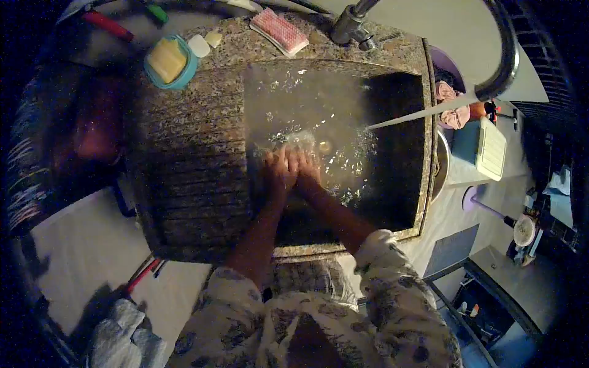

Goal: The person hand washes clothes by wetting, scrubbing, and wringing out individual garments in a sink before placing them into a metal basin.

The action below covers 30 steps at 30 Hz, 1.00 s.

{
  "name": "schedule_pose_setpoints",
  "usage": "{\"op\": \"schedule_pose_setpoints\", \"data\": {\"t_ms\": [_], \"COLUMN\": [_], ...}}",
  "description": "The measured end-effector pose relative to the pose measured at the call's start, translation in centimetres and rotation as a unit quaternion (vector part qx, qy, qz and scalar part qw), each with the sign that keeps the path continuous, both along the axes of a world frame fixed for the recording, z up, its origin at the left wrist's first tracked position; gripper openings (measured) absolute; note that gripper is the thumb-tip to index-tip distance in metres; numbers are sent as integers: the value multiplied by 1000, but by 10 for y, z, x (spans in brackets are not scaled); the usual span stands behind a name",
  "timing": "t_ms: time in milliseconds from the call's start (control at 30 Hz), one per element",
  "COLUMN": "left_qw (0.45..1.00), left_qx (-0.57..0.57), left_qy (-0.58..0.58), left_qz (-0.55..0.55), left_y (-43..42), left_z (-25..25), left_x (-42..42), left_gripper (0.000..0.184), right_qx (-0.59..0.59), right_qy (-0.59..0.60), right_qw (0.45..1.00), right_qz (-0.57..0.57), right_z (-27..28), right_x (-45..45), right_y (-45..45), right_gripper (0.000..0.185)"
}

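Note:
My left hand (280,170) and my right hand (305,168) are side by side and touching, low in the sink (420,184). Both point away from me, with the fingers stretched forward and pressed down at the water. Around the fingertips lies pale, bubbly water (300,136); whether something sits under the hands is hidden. Murky grey water with glints fills the sink's left and middle part. From the right, a stream of water (423,113) runs out of the curved tap spout (500,83) and lands beyond my right hand.
On the granite counter stand a pink-bristled scrubbing brush (279,30), a teal bowl with a yellow block (169,60) and a small white piece (198,46). Left of the sink is a ridged drainboard (196,141). A purple basin (446,61) with pink cloth (455,110) sits right.

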<state>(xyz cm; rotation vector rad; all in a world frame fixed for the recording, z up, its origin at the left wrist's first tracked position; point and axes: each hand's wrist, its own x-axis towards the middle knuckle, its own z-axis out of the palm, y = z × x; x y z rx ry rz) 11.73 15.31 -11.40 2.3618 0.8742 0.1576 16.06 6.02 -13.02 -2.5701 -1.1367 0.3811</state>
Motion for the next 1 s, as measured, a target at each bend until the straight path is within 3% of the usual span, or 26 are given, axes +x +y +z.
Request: {"op": "schedule_pose_setpoints", "data": {"t_ms": [100,333,433,500,533,633,733,800,867,967,1000], "left_qw": [998,988,965,974,992,962,993,991,987,995,996], "left_qx": [-19,-65,-163,-178,-93,-259,-17,29,101,75,70], "left_qy": [61,138,202,129,4,-52,-114,-128,-126,58,56], "left_qz": [22,22,28,57,90,74,-6,-14,-7,-7,-10], "left_y": [-2,45,76,91,81,64,33,22,16,12,9], "left_z": [-60,-84,-62,-32,6,36,94,97,87,82,65], "left_x": [-1,56,76,74,64,19,-10,-19,-20,-14,-10], "left_gripper": [39,40,43,45,47,37,27,29,43,48,47], "right_qx": [-45,-38,12,35,28,18,27,8,14,2,-18], "right_qy": [44,232,311,266,219,107,74,71,18,93,94], "right_qw": [998,971,948,962,975,994,997,997,999,996,995], "right_qz": [-9,-48,-67,-54,-35,-10,-7,24,25,-2,0], "right_z": [-31,-48,-36,-13,14,77,84,82,75,28,18], "right_x": [23,73,80,74,69,35,0,-11,-20,-20,-18], "right_y": [18,25,29,27,21,-3,-18,-22,-18,-2,0], "right_gripper": [86,86,86,86,85,77,63,61,61,67,68]}}
